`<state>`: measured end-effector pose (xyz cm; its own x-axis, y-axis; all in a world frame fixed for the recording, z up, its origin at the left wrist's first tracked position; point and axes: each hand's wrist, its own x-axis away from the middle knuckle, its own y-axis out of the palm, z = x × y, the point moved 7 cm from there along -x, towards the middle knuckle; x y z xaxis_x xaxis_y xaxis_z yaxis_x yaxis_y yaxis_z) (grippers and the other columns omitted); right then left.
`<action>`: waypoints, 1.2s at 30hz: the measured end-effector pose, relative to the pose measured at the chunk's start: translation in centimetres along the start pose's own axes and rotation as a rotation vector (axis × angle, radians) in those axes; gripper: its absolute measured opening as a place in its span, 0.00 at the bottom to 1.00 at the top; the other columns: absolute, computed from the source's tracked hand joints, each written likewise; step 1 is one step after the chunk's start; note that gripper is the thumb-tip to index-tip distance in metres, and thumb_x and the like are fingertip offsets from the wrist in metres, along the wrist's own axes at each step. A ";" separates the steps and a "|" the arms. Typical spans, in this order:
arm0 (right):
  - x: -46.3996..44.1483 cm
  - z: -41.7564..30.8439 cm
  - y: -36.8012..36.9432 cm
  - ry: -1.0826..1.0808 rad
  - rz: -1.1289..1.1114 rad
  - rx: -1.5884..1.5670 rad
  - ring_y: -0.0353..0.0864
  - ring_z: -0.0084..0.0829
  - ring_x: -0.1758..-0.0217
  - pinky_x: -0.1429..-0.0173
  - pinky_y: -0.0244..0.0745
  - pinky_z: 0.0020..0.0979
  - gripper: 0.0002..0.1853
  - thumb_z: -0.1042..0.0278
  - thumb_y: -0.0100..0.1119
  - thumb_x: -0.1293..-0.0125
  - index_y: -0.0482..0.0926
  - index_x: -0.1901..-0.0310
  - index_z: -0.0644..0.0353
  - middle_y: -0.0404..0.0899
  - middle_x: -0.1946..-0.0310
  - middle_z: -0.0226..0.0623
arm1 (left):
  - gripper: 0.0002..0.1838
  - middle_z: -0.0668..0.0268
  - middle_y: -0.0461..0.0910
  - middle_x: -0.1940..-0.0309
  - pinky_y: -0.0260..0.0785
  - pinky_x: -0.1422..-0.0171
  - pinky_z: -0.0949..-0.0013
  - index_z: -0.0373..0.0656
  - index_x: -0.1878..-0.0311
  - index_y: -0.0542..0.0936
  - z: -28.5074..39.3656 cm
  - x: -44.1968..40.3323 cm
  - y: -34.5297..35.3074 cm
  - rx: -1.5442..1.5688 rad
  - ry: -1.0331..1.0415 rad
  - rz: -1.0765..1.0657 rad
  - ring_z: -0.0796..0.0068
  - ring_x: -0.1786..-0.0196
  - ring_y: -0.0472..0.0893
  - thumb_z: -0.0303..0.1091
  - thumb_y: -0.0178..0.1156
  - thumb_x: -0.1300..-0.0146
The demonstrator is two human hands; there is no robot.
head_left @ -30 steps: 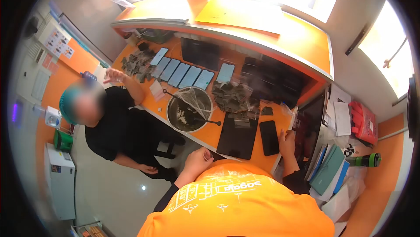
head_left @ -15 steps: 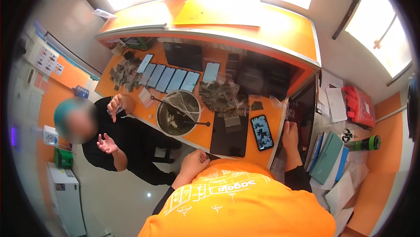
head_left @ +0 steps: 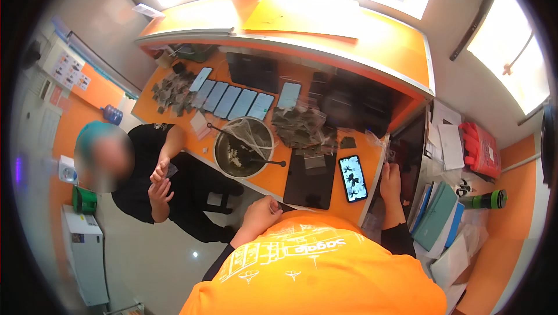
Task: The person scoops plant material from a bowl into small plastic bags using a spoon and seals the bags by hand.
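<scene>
My left hand [head_left: 261,213] is closed, fingers curled in, at the table's front edge beside a flat black panel [head_left: 307,182]. Whatever it may hold is hidden. At the table's right edge is my right hand [head_left: 391,181], its fingers curled and partly out of sight. Between my hands lies a smartphone [head_left: 353,179] with a dark leaf pattern on its lit screen. A small clear packet [head_left: 315,164] rests on the panel. Left of it stands a metal pot [head_left: 244,166] with pale bits, clear plastic and a dark rod across it. Behind the panel is a heap of small grey-green packets [head_left: 299,126].
A co-worker [head_left: 145,178] in black sits at the left, hands close together. Several phones [head_left: 238,101] lie in a row near another packet heap [head_left: 173,91]. An orange shelf [head_left: 325,41] overhangs the table's back. Folders [head_left: 436,213] and a green-black bottle [head_left: 485,200] are at right.
The co-worker's hands have come together from being apart. The view has shifted slightly, so the table appears a little further right. My hands stay in about the same places.
</scene>
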<state>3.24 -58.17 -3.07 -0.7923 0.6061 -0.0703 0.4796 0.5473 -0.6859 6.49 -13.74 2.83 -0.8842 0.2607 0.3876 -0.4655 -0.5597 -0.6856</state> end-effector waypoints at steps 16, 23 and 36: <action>6.0 -26.7 20.6 -0.632 -0.730 -0.225 0.77 0.50 0.57 0.53 0.73 0.42 0.17 0.62 0.64 0.32 0.71 0.53 0.66 0.73 0.58 0.53 | 0.13 0.61 0.85 0.68 0.76 0.56 0.59 0.41 0.62 0.80 -6.2 3.2 -2.8 0.101 -0.012 0.254 0.57 0.61 0.85 0.37 0.71 0.44; 7.3 -30.7 26.4 -0.846 -0.913 0.187 0.83 0.57 0.56 0.53 0.77 0.51 0.14 0.65 0.62 0.36 0.75 0.53 0.62 0.83 0.65 0.51 | 0.12 0.60 0.85 0.67 0.77 0.55 0.57 0.44 0.63 0.80 -11.8 7.2 -4.7 0.211 -0.174 0.432 0.56 0.60 0.85 0.38 0.70 0.46; 9.5 -37.1 29.0 -1.308 -0.587 0.338 0.83 0.47 0.55 0.55 0.81 0.43 0.12 0.73 0.53 0.37 0.76 0.52 0.63 0.78 0.60 0.46 | 0.12 0.60 0.85 0.65 0.75 0.55 0.54 0.46 0.65 0.79 -14.0 5.0 -4.6 0.207 -0.285 0.374 0.55 0.58 0.85 0.41 0.70 0.46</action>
<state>23.61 -15.09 3.26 -0.6955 -0.6922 -0.1925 0.0130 0.2557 -0.9667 3.63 1.17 -0.71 -0.9298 -0.1963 0.3115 -0.0764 -0.7248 -0.6847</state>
